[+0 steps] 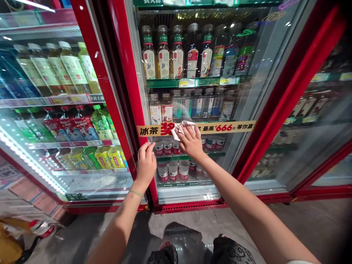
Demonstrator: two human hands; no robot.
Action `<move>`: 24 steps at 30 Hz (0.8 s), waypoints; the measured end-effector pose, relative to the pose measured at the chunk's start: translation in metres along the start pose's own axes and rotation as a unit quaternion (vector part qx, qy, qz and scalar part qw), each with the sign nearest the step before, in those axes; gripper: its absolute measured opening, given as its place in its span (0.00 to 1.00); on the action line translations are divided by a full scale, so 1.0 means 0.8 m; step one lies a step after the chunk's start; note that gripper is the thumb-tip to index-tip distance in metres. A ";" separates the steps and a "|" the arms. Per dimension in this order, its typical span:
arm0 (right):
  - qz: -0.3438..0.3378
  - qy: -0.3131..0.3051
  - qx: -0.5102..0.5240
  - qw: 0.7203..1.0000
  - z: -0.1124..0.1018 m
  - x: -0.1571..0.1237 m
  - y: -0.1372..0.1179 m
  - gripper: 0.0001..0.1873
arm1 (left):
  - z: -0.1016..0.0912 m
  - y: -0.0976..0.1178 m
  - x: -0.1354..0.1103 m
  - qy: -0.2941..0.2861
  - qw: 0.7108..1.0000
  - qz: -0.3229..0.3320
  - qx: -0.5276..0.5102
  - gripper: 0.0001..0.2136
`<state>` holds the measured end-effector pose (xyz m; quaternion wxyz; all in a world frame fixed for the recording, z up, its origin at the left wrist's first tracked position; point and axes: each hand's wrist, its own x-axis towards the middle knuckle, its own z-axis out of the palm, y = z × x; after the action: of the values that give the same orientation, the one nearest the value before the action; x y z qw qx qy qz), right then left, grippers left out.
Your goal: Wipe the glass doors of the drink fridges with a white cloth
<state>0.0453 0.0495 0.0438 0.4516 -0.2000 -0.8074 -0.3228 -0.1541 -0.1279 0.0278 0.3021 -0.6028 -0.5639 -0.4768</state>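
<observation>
**Right hand [191, 142] presses a white cloth [177, 132] against a yellow strip [228, 127] on a glass door [217, 104]**

Picture a clock face over the view, with the cloth at its centre. The right hand's fingers lie slightly apart over the crumpled cloth, pinning it to the strip; its folds show at 9 and 12 o'clock from the fingers. At 8 o'clock, the left hand's [146, 161] fingers sit close together, bent, at the edge of the red frame [128, 62]; whether they grip it or only rest there, I cannot tell.

The cloth looks bunched, so spreading it flat under the whole palm would probably give more even contact. Pressure is best kept light at the strip's edges, which might lift, and strokes along its length seem safer than across. A steady left hand would help the balance.

Further out, behind the door, dark-capped and clear-capped tea bottles [178, 51] stand in a row at 12 o'clock, and small red-labelled bottles [173, 171] at 6. At 9 to 10 o'clock, a neighbouring cooler [97, 143] holds more drinks. At 8, far out, a bottle with a red cap [42, 228] lies on its side. Grey floor [189, 216] spreads at 6 o'clock.
</observation>
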 end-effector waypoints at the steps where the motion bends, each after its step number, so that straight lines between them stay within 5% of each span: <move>1: -0.001 -0.005 -0.003 1.000 -0.002 -0.002 0.007 0.31 | 0.005 0.003 0.005 -0.001 1.000 0.022 0.011 0.21; 5: -0.160 -0.054 0.021 0.985 -0.011 -0.010 0.039 0.30 | 0.022 0.016 0.026 -0.014 0.994 0.096 0.041 0.23; 10: -0.031 -0.050 0.007 0.998 -0.021 -0.018 0.070 0.30 | 0.038 0.018 0.056 -0.005 0.987 0.143 0.072 0.23; 15: -0.120 -0.087 0.028 0.989 -0.031 -0.023 0.106 0.25 | 0.060 0.012 0.091 0.011 0.969 0.221 0.111 0.24; 19: 0.028 -0.007 -0.036 0.999 -0.037 -0.027 0.131 0.25 | 0.086 0.025 0.116 0.016 0.962 0.253 0.102 0.25; 24: -0.082 -0.063 -0.017 0.995 -0.046 -0.053 0.162 0.24 | 0.118 0.056 0.128 0.021 0.953 0.289 0.088 0.26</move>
<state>0.1683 0.1147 0.0654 0.3688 -0.1609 -0.8422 -0.3588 -0.0978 -0.0112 0.0949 0.4904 -0.7012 -0.3985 -0.3302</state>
